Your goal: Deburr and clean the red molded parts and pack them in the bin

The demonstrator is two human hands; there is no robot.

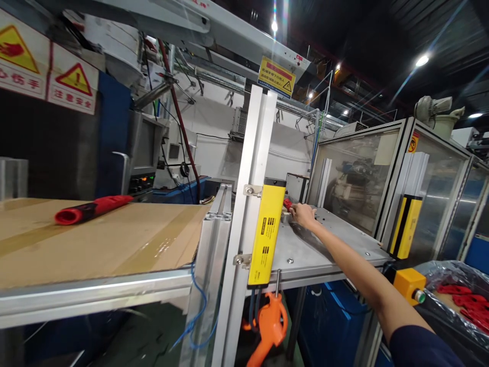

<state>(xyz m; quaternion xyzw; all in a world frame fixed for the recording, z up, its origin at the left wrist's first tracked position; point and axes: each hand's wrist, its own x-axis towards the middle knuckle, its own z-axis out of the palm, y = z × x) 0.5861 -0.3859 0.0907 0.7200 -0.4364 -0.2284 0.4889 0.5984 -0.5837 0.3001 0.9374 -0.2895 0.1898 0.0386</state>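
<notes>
My right hand (pixel 303 216) reaches over the grey metal worktop (pixel 305 247), its fingers bent round the near end of a red part (pixel 287 204). Most of that part is hidden behind the hand and the yellow sensor bar, so its shape cannot be made out. A small metal block (pixel 285 217) sits just below it on the worktop. My left hand is out of view. To the left, a red tubular part (pixel 93 208) with a dark band and an open round end lies on a cardboard-covered table (pixel 160 239).
An upright aluminium post (pixel 248 204) carries the yellow sensor bar (pixel 267 234); another yellow bar (pixel 407 227) stands at right. An orange air gun (pixel 273 321) hangs below the worktop edge. A plastic-lined bin (pixel 439 272) holds several red parts. A yellow button box (pixel 410 285) juts out nearby.
</notes>
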